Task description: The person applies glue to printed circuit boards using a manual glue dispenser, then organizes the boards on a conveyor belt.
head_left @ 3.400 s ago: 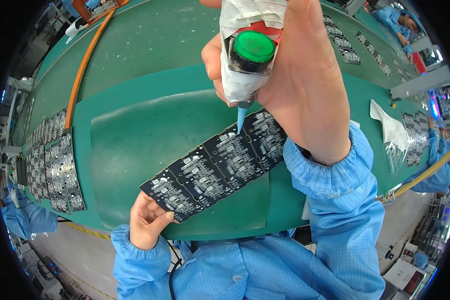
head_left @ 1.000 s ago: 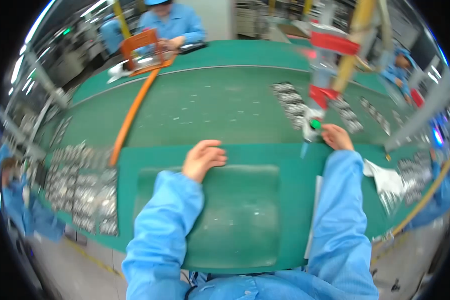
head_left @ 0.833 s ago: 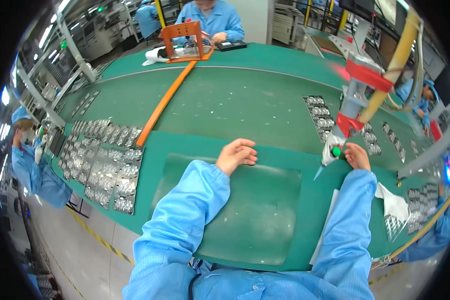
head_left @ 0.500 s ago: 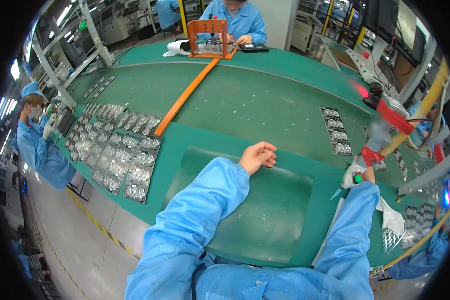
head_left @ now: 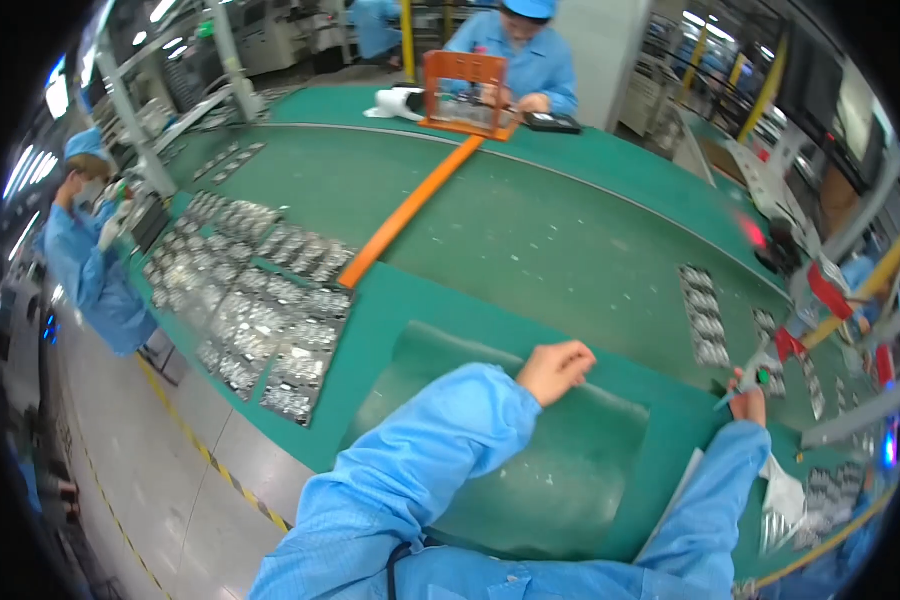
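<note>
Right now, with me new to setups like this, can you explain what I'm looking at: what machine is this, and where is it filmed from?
There's no robot: these are a person's bare hands, in blue sleeves. The view comes from the left of two fisheye cameras worn on the head, so straight edges bend.

On the green table lie a dark green mat, many circuit boards at left, more at right, and an orange strip.

The left hand, loosely curled over the mat, shows nothing in it. The right hand seems to hold a tool with a green button, though blur hides the grip. Across the table is a co-worker.
</note>
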Tool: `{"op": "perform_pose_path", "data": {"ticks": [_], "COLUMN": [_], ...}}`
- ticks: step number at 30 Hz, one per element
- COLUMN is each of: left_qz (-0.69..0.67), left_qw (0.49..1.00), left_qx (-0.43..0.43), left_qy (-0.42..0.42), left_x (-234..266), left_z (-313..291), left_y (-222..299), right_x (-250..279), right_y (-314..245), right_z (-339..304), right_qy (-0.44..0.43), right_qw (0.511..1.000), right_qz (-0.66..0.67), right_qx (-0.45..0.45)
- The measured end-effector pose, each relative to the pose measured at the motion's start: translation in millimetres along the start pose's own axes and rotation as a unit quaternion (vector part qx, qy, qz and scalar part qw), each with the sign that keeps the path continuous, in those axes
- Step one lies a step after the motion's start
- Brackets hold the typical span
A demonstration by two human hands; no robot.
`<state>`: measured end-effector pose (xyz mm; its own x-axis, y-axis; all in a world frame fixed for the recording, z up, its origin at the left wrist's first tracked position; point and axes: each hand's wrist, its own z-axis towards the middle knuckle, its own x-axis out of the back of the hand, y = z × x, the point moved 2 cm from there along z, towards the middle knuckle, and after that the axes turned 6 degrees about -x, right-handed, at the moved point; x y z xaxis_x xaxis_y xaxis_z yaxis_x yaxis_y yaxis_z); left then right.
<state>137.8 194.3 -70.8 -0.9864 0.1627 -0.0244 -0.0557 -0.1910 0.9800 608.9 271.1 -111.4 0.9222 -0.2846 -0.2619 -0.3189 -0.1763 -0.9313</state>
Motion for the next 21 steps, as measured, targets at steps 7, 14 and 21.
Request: {"op": "perform_pose_path", "data": {"ticks": [7,14,21], "left_qz": [0.023,0.059,0.030], "left_qw": [0.999,0.997,0.998], "left_qx": [-0.032,-0.043,-0.030], "left_qy": [-0.015,-0.030,-0.044], "left_x": [-6,3,0], "left_z": [2,2,1], "left_y": [3,16,20], "right_x": [33,2,48], "right_y": [-8,-7,-1], "right_z": [5,-3,34], "right_qy": [-0.149,0.061,-0.055], "right_qw": [0.988,0.996,0.997], "right_qz": [0.037,0.066,0.052], "right_qx": [-0.017,-0.007,-0.024]}}
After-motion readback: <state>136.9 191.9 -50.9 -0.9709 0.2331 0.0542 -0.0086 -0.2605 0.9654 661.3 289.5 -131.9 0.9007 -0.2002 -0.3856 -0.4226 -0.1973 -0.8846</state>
